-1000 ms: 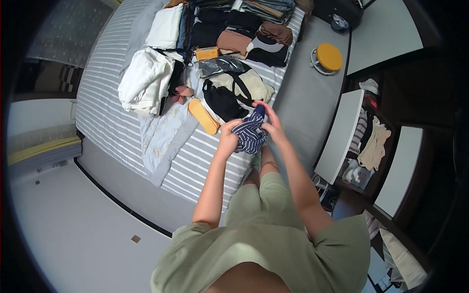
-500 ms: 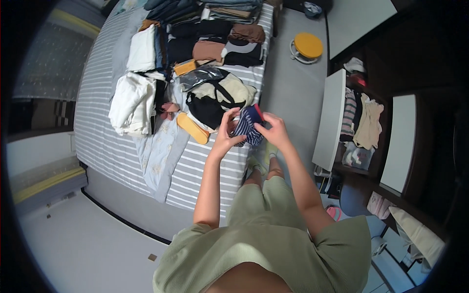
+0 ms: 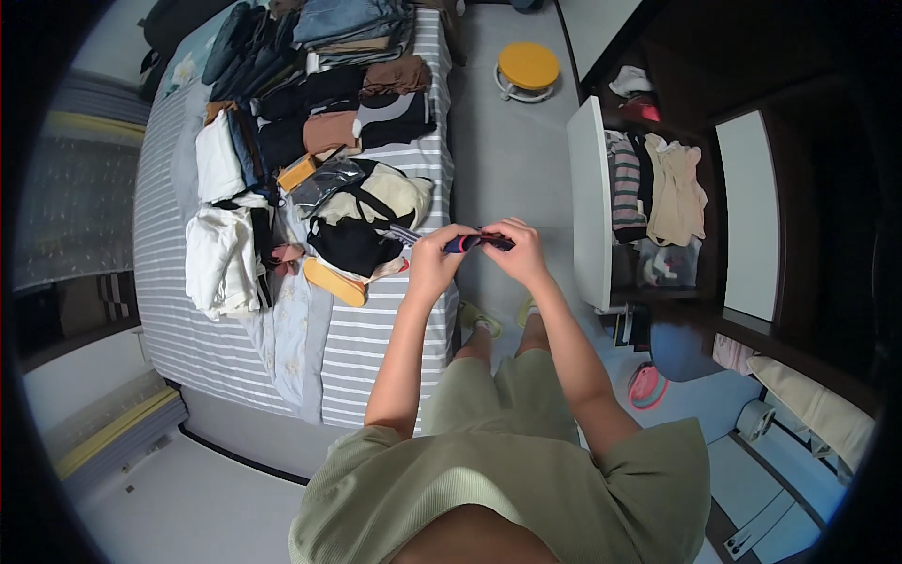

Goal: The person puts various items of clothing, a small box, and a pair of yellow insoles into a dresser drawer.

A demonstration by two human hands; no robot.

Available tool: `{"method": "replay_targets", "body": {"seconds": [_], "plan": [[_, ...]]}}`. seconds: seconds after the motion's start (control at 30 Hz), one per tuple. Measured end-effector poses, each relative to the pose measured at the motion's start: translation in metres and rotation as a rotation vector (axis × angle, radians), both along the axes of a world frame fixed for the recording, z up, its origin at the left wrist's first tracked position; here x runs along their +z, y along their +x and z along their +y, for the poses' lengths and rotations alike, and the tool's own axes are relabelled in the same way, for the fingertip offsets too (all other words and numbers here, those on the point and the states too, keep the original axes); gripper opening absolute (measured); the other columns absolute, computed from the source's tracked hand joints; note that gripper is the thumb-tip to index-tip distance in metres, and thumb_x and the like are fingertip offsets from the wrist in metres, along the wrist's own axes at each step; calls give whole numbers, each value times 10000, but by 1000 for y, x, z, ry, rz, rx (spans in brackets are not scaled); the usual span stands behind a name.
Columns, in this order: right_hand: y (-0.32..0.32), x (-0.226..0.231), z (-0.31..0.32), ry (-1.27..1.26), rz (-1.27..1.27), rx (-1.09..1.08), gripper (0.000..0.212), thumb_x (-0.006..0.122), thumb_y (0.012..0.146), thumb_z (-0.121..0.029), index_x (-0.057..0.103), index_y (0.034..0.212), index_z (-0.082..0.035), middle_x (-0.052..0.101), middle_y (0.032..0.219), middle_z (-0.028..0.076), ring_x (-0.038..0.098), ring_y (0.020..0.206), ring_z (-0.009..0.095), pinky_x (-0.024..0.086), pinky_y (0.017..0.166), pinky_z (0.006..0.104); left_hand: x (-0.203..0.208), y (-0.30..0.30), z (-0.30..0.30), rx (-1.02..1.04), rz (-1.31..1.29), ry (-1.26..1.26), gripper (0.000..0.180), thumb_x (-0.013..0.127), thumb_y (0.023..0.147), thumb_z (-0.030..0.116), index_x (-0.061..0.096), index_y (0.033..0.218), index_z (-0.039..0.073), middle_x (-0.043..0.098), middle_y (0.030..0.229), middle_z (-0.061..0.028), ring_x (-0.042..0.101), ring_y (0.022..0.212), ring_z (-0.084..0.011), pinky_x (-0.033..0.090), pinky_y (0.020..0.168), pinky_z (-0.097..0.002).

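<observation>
Drawn into a narrow strip since earlier, the navy garment (image 3: pixel 458 245) sits mid-frame, clamped by left hand (image 3: pixel 435 263) and right hand (image 3: pixel 520 254).

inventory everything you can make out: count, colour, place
Striped garment: 1, navy/white, centre
Bed: 1, grey/white, left
Jeans: several, blue, bed's far end
Folded clothes: several, black/brown, before jeans
White clothes: 2 piles, white, bed's left half
Cloth heap: 1, black/cream, bed's right side
Flat item: 1, yellow, below heap
Box: 1, orange, upper left of heap
Plastic bag: 1, clear grey, beside box
Stool: 1, yellow, top centre
Drawer: 1, white front, right, open
Drawer clothes: several, cream and striped, inside
Slippers: 2, yellowish green, worn
Left grip: 1, bare, on garment
Right grip: 1, bare, on garment
</observation>
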State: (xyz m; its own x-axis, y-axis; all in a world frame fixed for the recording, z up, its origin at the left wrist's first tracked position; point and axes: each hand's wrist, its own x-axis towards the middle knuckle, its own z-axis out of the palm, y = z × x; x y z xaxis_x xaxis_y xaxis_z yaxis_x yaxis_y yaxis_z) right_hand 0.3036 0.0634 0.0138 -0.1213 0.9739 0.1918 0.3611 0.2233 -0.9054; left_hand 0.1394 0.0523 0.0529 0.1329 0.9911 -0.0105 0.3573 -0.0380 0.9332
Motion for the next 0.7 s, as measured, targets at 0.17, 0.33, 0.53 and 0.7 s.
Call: {"method": "replay_targets", "body": {"seconds": [0.17,0.33,0.53,0.7], "plan": [[45,-14,-1,-222,-209,70,240,674,708,-252,657,826,-44,637,753,115,607,699,290,480,639,359,13,27,15,83,-185,-33,83,597,788,32,598,861,-7,603,728,-43,518,662,-87,415,614,-214],[85,-1,-3,-314,-216,158,297,676,720,-304,648,809,-23,622,734,149,595,686,315,463,622,370,10,59,31,163,-119,46,94,594,781,4,607,874,-5,615,803,-40,546,767,-92,423,714,-217],[132,27,12,-36,-120,168,233,692,707,-225,620,741,-7,603,693,136,577,664,300,454,632,368,-3,120,54,81,49,109,375,615,762,45,502,1119,14,567,1026,-90,535,955,-169,401,859,-281],[183,56,32,43,-74,12,256,727,658,-210,594,704,3,590,664,128,567,637,298,458,605,364,-4,185,63,-148,-330,-101,529,558,816,165,363,1287,23,446,1252,-129,412,1169,-225,308,977,-328]]}}
